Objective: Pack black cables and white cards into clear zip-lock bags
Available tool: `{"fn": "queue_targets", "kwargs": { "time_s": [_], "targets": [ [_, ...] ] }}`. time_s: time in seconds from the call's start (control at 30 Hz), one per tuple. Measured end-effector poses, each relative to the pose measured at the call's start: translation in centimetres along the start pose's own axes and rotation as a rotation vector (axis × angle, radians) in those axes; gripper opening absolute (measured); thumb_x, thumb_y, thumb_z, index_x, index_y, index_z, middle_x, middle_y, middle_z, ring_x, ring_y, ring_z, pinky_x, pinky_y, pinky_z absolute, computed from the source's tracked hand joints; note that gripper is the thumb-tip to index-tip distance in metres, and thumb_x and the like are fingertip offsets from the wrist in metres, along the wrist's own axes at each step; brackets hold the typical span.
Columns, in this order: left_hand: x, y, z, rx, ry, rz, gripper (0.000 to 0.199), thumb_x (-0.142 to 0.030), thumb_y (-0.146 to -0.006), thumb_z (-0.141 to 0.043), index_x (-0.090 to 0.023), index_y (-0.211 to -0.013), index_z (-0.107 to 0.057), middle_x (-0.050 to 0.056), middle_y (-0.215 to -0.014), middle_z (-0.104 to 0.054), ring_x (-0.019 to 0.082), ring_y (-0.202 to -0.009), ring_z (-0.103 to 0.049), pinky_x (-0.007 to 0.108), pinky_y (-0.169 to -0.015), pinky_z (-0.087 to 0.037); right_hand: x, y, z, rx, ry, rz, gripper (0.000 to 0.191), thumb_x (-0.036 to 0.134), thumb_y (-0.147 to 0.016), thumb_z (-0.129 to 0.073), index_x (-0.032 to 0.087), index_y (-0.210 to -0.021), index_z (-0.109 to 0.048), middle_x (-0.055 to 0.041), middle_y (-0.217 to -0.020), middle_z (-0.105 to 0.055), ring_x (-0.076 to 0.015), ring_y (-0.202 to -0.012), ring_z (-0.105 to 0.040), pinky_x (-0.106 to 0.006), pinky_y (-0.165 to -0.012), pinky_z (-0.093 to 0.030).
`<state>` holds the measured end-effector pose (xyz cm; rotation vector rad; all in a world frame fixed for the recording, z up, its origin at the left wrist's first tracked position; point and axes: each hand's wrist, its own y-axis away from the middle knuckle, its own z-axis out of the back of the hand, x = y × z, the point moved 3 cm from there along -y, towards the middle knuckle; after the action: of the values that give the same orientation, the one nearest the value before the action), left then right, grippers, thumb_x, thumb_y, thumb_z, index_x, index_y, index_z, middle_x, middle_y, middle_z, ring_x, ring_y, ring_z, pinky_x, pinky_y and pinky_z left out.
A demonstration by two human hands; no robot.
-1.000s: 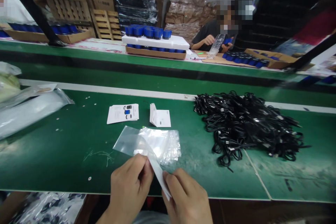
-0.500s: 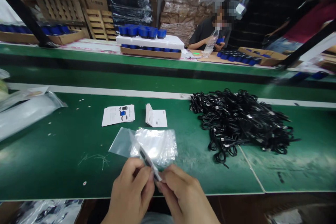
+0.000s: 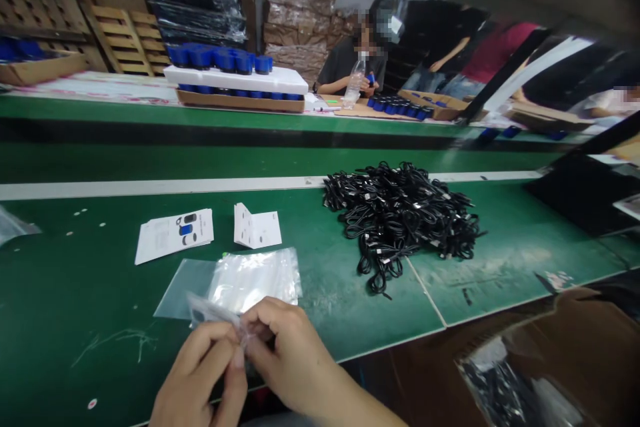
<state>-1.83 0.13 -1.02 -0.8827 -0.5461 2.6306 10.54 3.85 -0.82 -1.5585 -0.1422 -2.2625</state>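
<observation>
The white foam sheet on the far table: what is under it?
Under the white foam sheet, blue objects show along the edge, in a cardboard tray. The rest of that layer is covered from view.

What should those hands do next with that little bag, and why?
Probably rub the bag's edge open, I'd guess: the left hand and right hand both pinch the end of a small clear plastic bag, and a tangled heap of black cables lies within reach.
</observation>
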Motion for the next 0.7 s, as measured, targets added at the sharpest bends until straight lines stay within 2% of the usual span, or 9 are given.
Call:
{"fn": "queue_targets", "kwargs": {
  "time_s": [0.07, 0.1, 0.17, 0.27, 0.37, 0.47, 0.57, 0.63, 0.7],
  "targets": [
    [0.7, -0.7, -0.1, 0.025, -0.022, 0.023, 0.019, -0.023, -0.09, -0.04, -0.023, -0.076, -0.053, 0.001, -0.086, -0.058, 0.012, -0.072, -0.061, 0.016, -0.064, -0.048, 0.5, 0.2, 2.1, 0.083, 0.022, 0.017, 0.029, 0.006, -0.081, -0.059, 0.021, -0.105, -0.065, -0.0012, -0.092, -0.067, -0.0129, -0.081, -0.064, -0.021, -0.074, -0.051],
    [1.0, -1.0, -0.3, 0.048, -0.037, 0.045, 0.02, -0.025, -0.091, -0.04, -0.023, -0.077, -0.054, 0.001, -0.087, -0.059, 0.012, -0.071, -0.062, 0.016, -0.062, -0.049, 0.5, 0.4, 3.7, 0.062, 0.075, 0.021, 0.029, 0.01, -0.084, -0.059, 0.021, -0.11, -0.063, -0.0025, -0.097, -0.067, -0.0137, -0.085, -0.065, -0.023, -0.078, -0.051],
    [1.5, -1.5, -0.6, 0.108, -0.067, 0.099, 0.022, -0.028, -0.091, -0.04, -0.022, -0.079, -0.056, 0.002, -0.09, -0.062, 0.012, -0.071, -0.064, 0.016, -0.06, -0.049, 0.2, 1.0, 7.7, -0.055, 0.317, 0.048, 0.026, 0.011, -0.089, -0.051, 0.019, -0.109, -0.065, -0.005, -0.097, -0.068, -0.0172, -0.089, -0.064, -0.028, -0.081, -0.051],
    [1.8, -1.9, -1.1, 0.184, -0.082, 0.141, 0.023, -0.031, -0.091, -0.041, -0.022, -0.077, -0.058, 0.002, -0.089, -0.063, 0.013, -0.075, -0.064, 0.017, -0.062, -0.049, -1.3, 2.6, 14.2, -0.369, 0.872, 0.009, 0.029, 0.01, -0.089, -0.043, 0.01, -0.107, -0.066, -0.015, -0.098, -0.065, -0.0278, -0.087, -0.061, -0.042, -0.075, -0.052],
    [2.0, -2.1, -1.2, 0.205, -0.052, 0.152, 0.026, -0.031, -0.091, -0.04, -0.022, -0.072, -0.056, 0.001, -0.083, -0.062, 0.013, -0.071, -0.063, 0.019, -0.061, -0.049, -3.4, 3.8, 18.0, -0.397, 1.267, -0.034, 0.035, 0.006, -0.086, -0.041, 0.007, -0.11, -0.066, -0.0188, -0.094, -0.061, -0.0314, -0.081, -0.058, -0.044, -0.066, -0.053],
    [2.1, -2.2, -1.3, 0.211, -0.034, 0.156, 0.025, -0.032, -0.092, -0.04, -0.022, -0.075, -0.056, 0.0, -0.08, -0.06, 0.012, -0.067, -0.062, 0.02, -0.058, -0.048, -4.7, 3.8, 18.7, -0.24, 1.376, 0.1, 0.039, 0.0, -0.084, -0.038, 0.008, -0.111, -0.065, -0.019, -0.102, -0.062, -0.0299, -0.087, -0.056, -0.043, -0.072, -0.053],
    [2.2, -2.4, -1.5, 0.217, -0.035, 0.154, 0.022, -0.031, -0.091, -0.041, -0.022, -0.076, -0.055, 0.0, -0.081, -0.059, 0.013, -0.069, -0.062, 0.02, -0.061, -0.047, -5.2, 3.2, 18.5, -0.155, 1.353, 0.19, 0.039, 0.0, -0.085, -0.037, 0.007, -0.115, -0.062, -0.0155, -0.093, -0.066, -0.0268, -0.083, -0.057, -0.04, -0.076, -0.053],
    [2.1, -2.4, -1.5, 0.217, -0.024, 0.159, 0.024, -0.031, -0.092, -0.04, -0.022, -0.073, -0.053, 0.0, -0.079, -0.059, 0.012, -0.067, -0.06, 0.021, -0.059, -0.046, -4.7, 2.9, 18.4, -0.222, 1.327, 0.183, 0.039, 0.006, -0.087, -0.039, 0.004, -0.123, -0.056, -0.0146, -0.084, -0.063, -0.0269, -0.075, -0.057, -0.041, -0.068, -0.053],
    [2.1, -2.4, -1.6, 0.213, -0.008, 0.163, 0.026, -0.03, -0.092, -0.039, -0.022, -0.07, -0.051, -0.001, -0.077, -0.058, 0.012, -0.064, -0.058, 0.022, -0.059, -0.045, -3.6, 3.0, 18.2, -0.413, 1.165, 0.125, 0.044, 0.015, -0.088, -0.045, 0.005, -0.131, -0.048, -0.0126, -0.082, -0.061, -0.0247, -0.067, -0.058, -0.039, -0.062, -0.053]
  ]
}}
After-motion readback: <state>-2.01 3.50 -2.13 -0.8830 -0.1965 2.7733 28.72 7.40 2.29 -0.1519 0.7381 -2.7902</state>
